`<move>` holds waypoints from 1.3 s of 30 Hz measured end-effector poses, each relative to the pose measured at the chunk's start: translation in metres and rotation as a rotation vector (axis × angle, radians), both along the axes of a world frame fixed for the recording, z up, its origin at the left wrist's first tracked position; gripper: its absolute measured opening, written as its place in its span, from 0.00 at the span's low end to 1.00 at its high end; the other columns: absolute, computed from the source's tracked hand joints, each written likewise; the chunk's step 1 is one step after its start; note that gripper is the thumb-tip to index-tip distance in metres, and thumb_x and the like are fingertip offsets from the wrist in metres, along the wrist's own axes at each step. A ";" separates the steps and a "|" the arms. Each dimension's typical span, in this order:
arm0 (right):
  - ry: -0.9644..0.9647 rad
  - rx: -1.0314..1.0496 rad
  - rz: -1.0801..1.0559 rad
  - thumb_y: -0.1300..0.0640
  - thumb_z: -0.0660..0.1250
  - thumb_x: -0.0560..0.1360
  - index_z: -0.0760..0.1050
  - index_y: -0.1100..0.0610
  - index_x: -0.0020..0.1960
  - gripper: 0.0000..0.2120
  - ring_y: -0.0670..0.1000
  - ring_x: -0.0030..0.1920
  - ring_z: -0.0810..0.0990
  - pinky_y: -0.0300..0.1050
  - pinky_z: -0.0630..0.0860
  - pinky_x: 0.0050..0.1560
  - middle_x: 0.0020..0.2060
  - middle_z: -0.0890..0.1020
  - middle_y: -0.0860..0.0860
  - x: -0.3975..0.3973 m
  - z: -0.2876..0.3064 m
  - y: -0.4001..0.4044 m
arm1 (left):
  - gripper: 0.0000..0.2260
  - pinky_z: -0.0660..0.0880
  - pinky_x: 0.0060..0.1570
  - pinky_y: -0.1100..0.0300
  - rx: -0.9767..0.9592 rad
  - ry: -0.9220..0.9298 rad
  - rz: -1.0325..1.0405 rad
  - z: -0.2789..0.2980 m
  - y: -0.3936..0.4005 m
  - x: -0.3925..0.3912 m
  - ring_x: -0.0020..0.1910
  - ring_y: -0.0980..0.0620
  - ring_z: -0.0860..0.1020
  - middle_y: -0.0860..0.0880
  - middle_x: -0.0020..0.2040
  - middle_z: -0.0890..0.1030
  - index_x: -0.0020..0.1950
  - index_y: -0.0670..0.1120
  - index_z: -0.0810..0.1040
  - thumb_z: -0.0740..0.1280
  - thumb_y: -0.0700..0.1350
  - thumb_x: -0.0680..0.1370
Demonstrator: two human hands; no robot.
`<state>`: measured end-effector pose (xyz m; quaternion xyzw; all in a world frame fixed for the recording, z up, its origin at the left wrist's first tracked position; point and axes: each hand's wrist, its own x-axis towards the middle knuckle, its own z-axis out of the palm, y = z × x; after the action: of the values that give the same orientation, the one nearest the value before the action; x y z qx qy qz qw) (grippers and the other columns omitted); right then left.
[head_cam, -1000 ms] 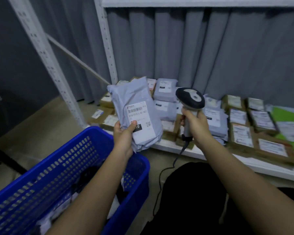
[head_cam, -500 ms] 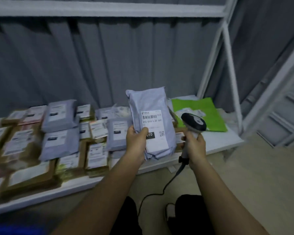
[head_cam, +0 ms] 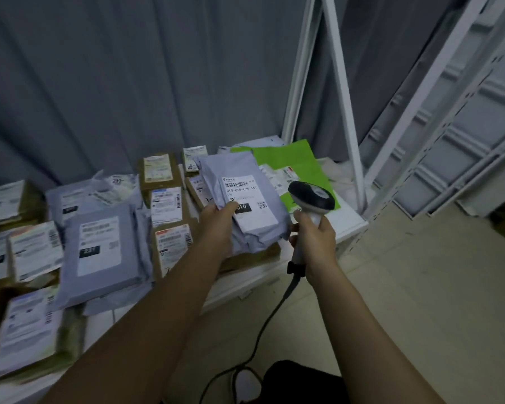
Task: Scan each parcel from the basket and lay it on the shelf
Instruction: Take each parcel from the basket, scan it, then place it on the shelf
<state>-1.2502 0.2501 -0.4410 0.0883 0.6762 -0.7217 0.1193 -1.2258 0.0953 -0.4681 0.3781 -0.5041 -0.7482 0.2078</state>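
Left hand [head_cam: 216, 225] grips the parcel [head_cam: 242, 199] over the shelf [head_cam: 344, 225], thumb on its label; right hand [head_cam: 315, 237] fingers wrap the scanner [head_cam: 311, 196] handle.

We see a dim, bluish, evenly lit view with no glare and only soft shadows, the parcels [head_cam: 27, 330] at near left smeared by blur, and the shelf post [head_cam: 344, 112] at right bent by wide-angle distortion.

A grey curtain [head_cam: 129, 83] fills the upper left of the frame. White metal posts [head_cam: 341, 97] rise right of centre. Pale floor tiles [head_cam: 420, 287] cover the lower right. Light is dim.
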 end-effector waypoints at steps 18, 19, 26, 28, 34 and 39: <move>-0.070 0.027 0.057 0.58 0.66 0.77 0.75 0.57 0.51 0.04 0.52 0.34 0.74 0.48 0.72 0.38 0.37 0.77 0.54 -0.047 -0.027 -0.019 | 0.30 0.67 0.63 0.57 -0.206 -0.194 -0.126 0.014 -0.049 -0.122 0.69 0.42 0.68 0.41 0.73 0.66 0.75 0.39 0.58 0.66 0.48 0.78; -0.060 0.038 0.076 0.58 0.67 0.77 0.75 0.57 0.50 0.04 0.52 0.33 0.74 0.48 0.72 0.38 0.36 0.78 0.54 -0.046 -0.025 -0.022 | 0.25 0.68 0.57 0.59 -0.250 -0.224 -0.152 0.014 -0.046 -0.114 0.67 0.42 0.70 0.42 0.71 0.67 0.74 0.39 0.61 0.63 0.44 0.80; -0.053 0.009 0.195 0.57 0.67 0.76 0.74 0.54 0.45 0.02 0.50 0.32 0.76 0.44 0.71 0.34 0.33 0.77 0.51 -0.015 -0.006 -0.061 | 0.09 0.77 0.52 0.51 -0.244 -0.179 -0.196 0.024 -0.047 -0.028 0.44 0.52 0.78 0.51 0.45 0.79 0.53 0.48 0.76 0.61 0.36 0.78; -0.045 0.016 0.260 0.54 0.67 0.76 0.74 0.54 0.48 0.04 0.50 0.33 0.76 0.45 0.71 0.37 0.34 0.77 0.50 0.002 0.002 -0.078 | 0.14 0.77 0.56 0.48 -0.238 -0.162 -0.188 0.033 -0.052 0.009 0.51 0.46 0.80 0.46 0.52 0.79 0.63 0.44 0.74 0.62 0.37 0.78; 0.015 -0.017 0.608 0.54 0.65 0.79 0.75 0.56 0.48 0.05 0.49 0.31 0.74 0.40 0.72 0.30 0.33 0.77 0.52 0.100 0.049 -0.124 | 0.10 0.77 0.48 0.58 -0.245 -0.137 0.020 0.073 -0.074 0.171 0.47 0.51 0.81 0.47 0.50 0.82 0.61 0.45 0.75 0.62 0.40 0.80; 0.103 -0.048 1.065 0.58 0.65 0.80 0.69 0.54 0.63 0.13 0.49 0.39 0.78 0.40 0.77 0.36 0.43 0.79 0.53 0.233 0.049 -0.142 | 0.09 0.76 0.47 0.60 -0.263 -0.104 0.254 0.104 -0.075 0.355 0.47 0.52 0.81 0.47 0.50 0.82 0.57 0.48 0.75 0.60 0.38 0.81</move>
<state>-1.0173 0.1078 -0.3918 -0.3053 0.6155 -0.5802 0.4374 -0.8704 0.0201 -0.3645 0.4463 -0.5558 -0.6231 0.3219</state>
